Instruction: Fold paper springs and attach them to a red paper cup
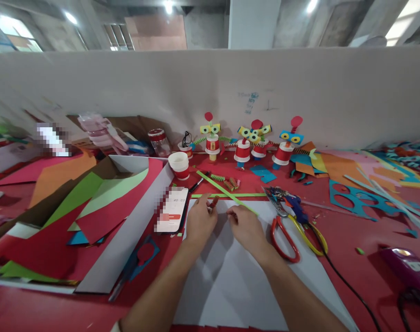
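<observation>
Over a white sheet (pixel 227 276) on the red table, my left hand (pixel 201 219) pinches a small folded paper spring (pixel 214 202), reddish brown, upright between thumb and fingers. Just to its right, apart from it, is my right hand (pixel 246 226) with curled fingers; whatever its fingertips hold, if anything, is hidden. A green paper strip (pixel 227 190) runs diagonally beyond both hands, its near end by my right hand. Another green strip (pixel 255 195) lies along the sheet's far edge. Finished-looking green and brown paper springs (pixel 225 181) rest farther back, near a black pen (pixel 199 182).
Red-handled scissors (pixel 284 242) and a blue glue gun (pixel 296 207) with a cord lie at right. Several paper-cup figures (pixel 243 151) line the wall. At left are a phone (pixel 171 212), a cup (pixel 179 165) and a box (pixel 127 249) of coloured paper. Blue cutouts (pixel 351 203) lie right.
</observation>
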`<action>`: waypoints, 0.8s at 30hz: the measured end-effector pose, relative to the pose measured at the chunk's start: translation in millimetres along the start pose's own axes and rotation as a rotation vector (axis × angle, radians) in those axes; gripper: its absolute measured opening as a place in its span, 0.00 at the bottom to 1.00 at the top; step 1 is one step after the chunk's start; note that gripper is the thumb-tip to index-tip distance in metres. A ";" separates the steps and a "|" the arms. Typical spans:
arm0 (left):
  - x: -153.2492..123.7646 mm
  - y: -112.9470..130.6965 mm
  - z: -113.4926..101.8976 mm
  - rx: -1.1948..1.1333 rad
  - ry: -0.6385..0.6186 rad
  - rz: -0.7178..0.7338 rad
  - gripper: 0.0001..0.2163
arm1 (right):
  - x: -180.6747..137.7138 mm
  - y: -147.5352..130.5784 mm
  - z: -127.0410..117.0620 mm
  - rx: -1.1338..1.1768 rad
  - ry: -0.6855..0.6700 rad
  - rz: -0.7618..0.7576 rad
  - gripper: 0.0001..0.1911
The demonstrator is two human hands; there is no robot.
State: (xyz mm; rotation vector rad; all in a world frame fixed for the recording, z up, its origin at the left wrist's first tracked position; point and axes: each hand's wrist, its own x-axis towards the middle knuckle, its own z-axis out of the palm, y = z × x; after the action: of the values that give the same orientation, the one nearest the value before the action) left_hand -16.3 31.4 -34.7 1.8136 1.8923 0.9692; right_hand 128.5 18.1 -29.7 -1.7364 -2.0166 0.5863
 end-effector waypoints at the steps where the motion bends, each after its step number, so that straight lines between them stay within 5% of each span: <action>1: 4.2 0.7 -1.6 -0.004 0.014 -0.010 0.16 | -1.1 -1.1 -0.4 -0.013 -0.002 -0.006 0.12; 6: 20.2 11.0 -7.5 0.135 0.060 -0.044 0.19 | -6.6 -6.5 -2.2 -0.066 -0.012 -0.019 0.12; 9: 6.9 17.6 -7.7 0.280 -0.038 -0.033 0.25 | -6.4 -7.2 -4.8 -0.089 -0.003 -0.024 0.11; 16: -33.2 22.6 -9.4 0.481 -0.213 0.152 0.10 | 6.2 12.5 -13.6 -0.296 0.252 -0.017 0.14; 24: -26.6 11.4 -11.6 0.431 -0.221 0.189 0.09 | 27.4 -3.4 -7.5 -0.453 0.129 0.018 0.17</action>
State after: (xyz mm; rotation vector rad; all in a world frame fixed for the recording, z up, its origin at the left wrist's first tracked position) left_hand -12.4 2.3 -24.3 2.2669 1.9207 0.4036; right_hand 126.2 45.2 -20.6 -1.9813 -2.1585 0.0128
